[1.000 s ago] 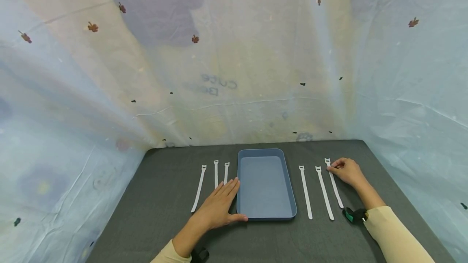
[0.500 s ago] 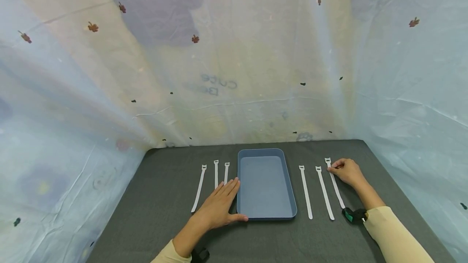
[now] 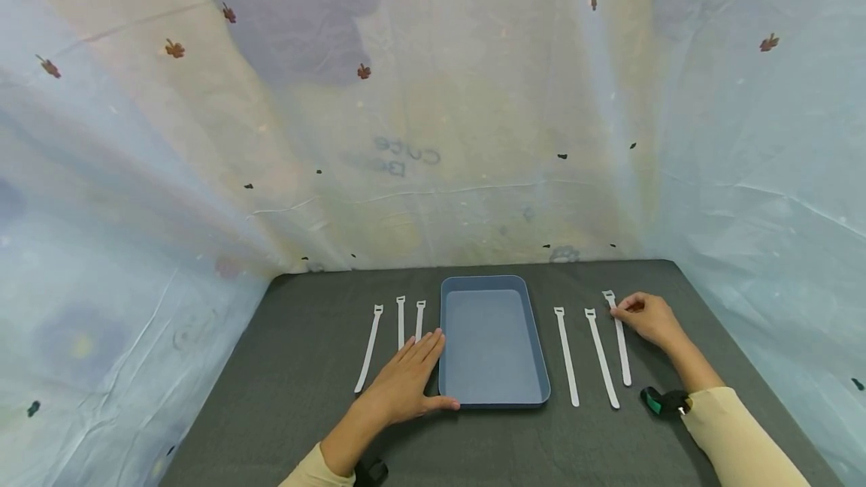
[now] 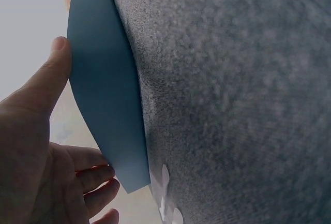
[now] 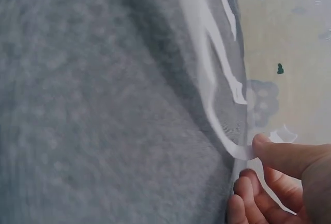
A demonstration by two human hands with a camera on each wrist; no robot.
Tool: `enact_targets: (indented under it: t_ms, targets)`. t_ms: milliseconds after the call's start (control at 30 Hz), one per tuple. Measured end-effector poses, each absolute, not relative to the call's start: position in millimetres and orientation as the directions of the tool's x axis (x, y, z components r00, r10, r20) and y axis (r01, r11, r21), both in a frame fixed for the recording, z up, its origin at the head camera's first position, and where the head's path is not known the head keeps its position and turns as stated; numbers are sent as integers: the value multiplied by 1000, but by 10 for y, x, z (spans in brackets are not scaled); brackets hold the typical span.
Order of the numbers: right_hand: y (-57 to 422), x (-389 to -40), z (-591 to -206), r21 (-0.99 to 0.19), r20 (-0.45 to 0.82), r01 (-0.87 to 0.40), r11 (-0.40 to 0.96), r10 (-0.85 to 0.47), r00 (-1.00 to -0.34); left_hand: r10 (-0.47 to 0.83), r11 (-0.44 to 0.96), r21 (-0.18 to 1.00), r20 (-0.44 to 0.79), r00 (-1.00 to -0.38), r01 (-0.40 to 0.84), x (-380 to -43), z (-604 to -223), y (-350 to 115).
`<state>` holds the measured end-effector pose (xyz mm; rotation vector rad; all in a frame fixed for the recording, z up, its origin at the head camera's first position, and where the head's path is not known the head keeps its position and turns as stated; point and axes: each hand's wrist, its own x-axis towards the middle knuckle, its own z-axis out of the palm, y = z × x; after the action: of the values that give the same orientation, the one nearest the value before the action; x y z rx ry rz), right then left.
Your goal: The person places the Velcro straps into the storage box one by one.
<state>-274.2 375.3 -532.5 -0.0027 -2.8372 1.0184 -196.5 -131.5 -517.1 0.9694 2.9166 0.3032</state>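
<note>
I hold the outermost white cable strap (image 3: 624, 355), right of the blue tray (image 3: 492, 344), in the thumb-and-finger pinch of the right hand (image 3: 648, 319), its slotted end apparently raised off the desk (image 3: 318, 333). Two other straps (image 3: 567, 355) lie between it and the tray; three straps (image 3: 369, 348) lie left of the tray. I rest the left hand (image 3: 401, 385), fingers extended, against the tray's left side. I judge progress early: one strap engaged, five unheld.

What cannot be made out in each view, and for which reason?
Head view: the lower ends of two white straps, hidden by the left grip.
Left wrist view: the inside of the blue tray, hidden by its outer wall.
Right wrist view: one end of the pinched strap in the right grip, cut off by the top edge.
</note>
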Motion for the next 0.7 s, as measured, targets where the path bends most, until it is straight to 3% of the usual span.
enact_targets:
  t_ms: [700]
  targets:
    - [3636, -2634, -5028, -739, 137, -72, 670, 46, -989, 592, 788, 204, 6, -806, 581, -1968, -5168, -1297]
